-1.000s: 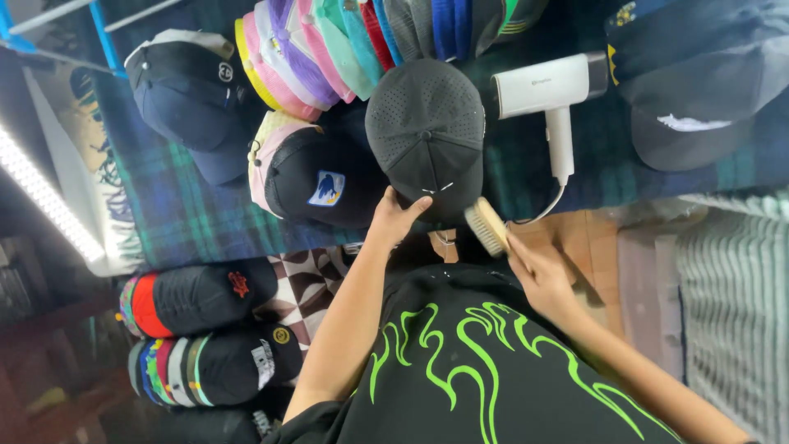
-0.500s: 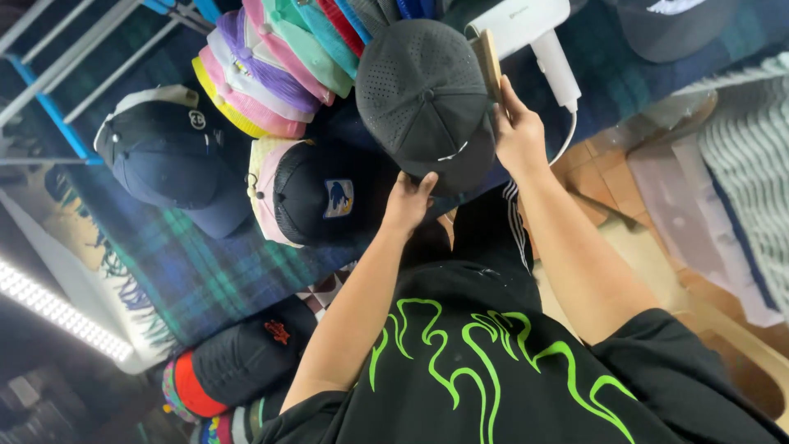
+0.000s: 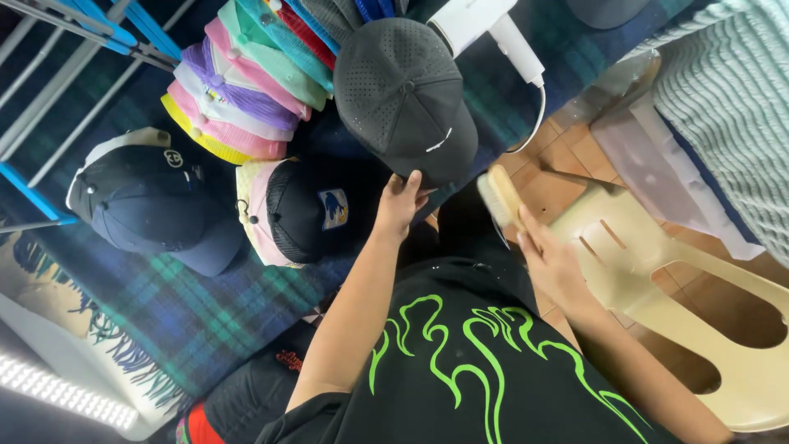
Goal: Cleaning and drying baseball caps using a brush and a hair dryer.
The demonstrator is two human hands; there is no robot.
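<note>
Likely a small cap stall or home cap-cleaning corner. Many baseball caps are laid out on a plaid blanket: a nested stack of pastel caps, a navy cap. A tiled floor, a cream plastic chair and a white hair dryer are seen.

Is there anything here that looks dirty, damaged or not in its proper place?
The dark perforated cap, held at its brim by the left hand, shows small pale specks on its crown, like dust or lint. The right hand holds a wooden brush just off the cap. The other caps look tidy.
</note>
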